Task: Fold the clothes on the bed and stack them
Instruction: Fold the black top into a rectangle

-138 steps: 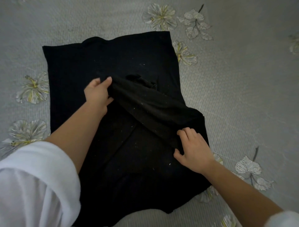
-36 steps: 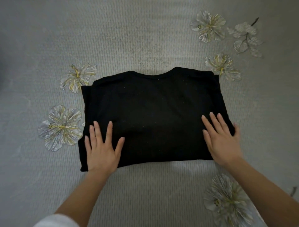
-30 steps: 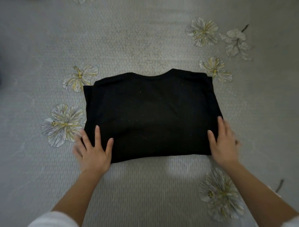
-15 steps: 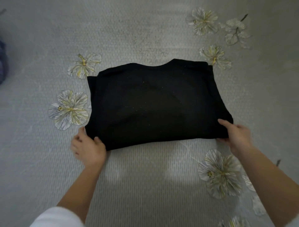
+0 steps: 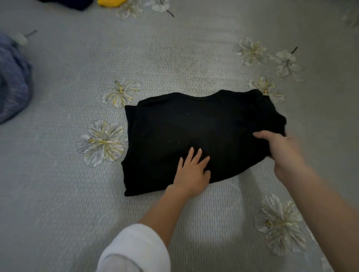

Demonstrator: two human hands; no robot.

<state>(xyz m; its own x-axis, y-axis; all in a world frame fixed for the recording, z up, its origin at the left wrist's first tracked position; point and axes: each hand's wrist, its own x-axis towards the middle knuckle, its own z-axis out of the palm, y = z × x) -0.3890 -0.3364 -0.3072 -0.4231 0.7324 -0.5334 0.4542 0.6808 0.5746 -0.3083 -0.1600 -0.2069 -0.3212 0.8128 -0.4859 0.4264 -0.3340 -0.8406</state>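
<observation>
A blue cloth (image 5: 11, 83) lies in a soft heap far off to the left of the left hand (image 5: 191, 170), at the edge of the view. Far past both hands, at the top edge, sit a yellow thing (image 5: 110, 2) and a dark cloth (image 5: 77, 4). Only bits of them show, so I cannot tell what they are. All three lie well apart from the hands and from the black shirt (image 5: 194, 136).

The black shirt lies on the bed (image 5: 58, 194), folded into a wide, flat block. Its neck curve is on the side far from the hands. The cloth looks soft and dull, with tiny pale specks of fluff on it.

The left hand lies flat on the near part of the shirt, with its fingers straight and spread. It has hold of nothing. A white sleeve (image 5: 134, 250) is pushed up on that arm.

The right hand (image 5: 281, 149) grips the right end of the shirt. Its thumb lies on top, and its other fingers go under the cloth, out of sight. That end looks a little lifted off the bed.

The bed cover is grey with thin ribbed lines. Pale flowers (image 5: 101, 142) with yellow middles are printed on it. Some are to the left of the left hand, some are past the right hand, and one is near the right arm.
</observation>
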